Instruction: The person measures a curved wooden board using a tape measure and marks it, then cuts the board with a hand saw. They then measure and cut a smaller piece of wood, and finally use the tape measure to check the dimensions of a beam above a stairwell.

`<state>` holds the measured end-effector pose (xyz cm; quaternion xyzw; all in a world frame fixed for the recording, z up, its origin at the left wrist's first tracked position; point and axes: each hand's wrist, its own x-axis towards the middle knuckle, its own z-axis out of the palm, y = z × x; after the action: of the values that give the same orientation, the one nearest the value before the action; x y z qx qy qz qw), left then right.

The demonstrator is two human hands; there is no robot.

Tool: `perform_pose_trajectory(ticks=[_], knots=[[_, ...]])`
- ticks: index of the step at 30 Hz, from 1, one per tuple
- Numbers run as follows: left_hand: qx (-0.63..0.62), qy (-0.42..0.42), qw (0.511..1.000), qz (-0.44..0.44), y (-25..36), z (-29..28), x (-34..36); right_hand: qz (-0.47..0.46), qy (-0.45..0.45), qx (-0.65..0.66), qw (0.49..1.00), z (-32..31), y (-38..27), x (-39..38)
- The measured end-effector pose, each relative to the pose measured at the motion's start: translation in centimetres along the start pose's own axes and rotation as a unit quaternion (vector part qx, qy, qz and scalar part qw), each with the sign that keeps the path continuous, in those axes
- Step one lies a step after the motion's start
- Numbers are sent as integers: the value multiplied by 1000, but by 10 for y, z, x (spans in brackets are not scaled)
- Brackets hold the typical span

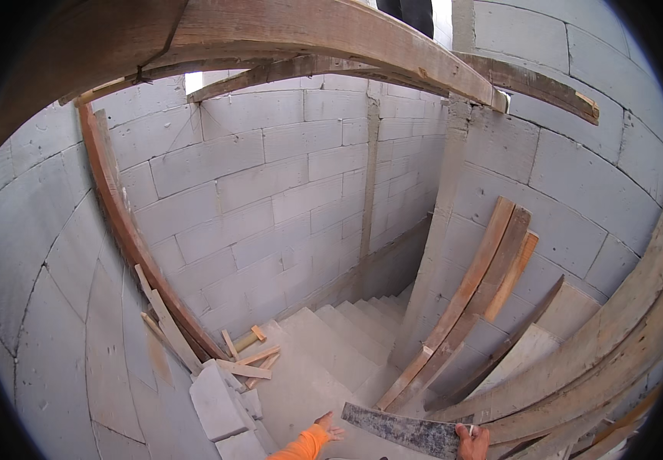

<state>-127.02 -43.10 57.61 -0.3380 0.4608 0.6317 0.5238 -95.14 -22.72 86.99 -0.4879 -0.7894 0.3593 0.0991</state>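
My left hand [325,428], with an orange sleeve, reaches out with its fingers spread and nothing in it, over the pale concrete landing [297,391] beside a small pile of light blocks [216,399]. To its right, my right hand [472,441] grips the near end of a flat board [400,425] with a dark, speckled surface. The board lies across the lower middle of the view, in front of long wooden planks [469,307] that lean on the block wall at the right.
Concrete stairs [358,333] descend ahead between block walls [255,169]. Short wood offcuts [258,368] lie on the landing at left, near a tall reddish plank [120,222]. Timber beams [331,34] cross overhead, where another person's dark-clothed legs [416,15] show. More weathered boards [600,360] crowd the right.
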Motion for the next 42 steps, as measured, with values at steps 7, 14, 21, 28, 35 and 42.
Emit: perform_pose_trajectory(ticks=[7, 14, 21, 28, 35, 42], knots=[[-96, 155, 980, 82, -28, -161, 13, -49, 139, -54, 988, 79, 76, 47], [-149, 275, 947, 71, -121, -284, 10, 2, 101, -112, 989, 99, 142, 79], [-50, 332, 942, -4, -202, -323, -4, -30, 83, -138, 987, 130, 176, 91], [-2, 309, 950, 44, -187, -319, -6, 25, 49, -179, 982, 144, 216, 129], [114, 304, 943, 78, -136, -267, -19, -21, 150, -119, 981, 143, 208, 167], [136, 298, 936, 133, -137, -265, -12, 138, 56, -161, 976, 132, 233, 217]])
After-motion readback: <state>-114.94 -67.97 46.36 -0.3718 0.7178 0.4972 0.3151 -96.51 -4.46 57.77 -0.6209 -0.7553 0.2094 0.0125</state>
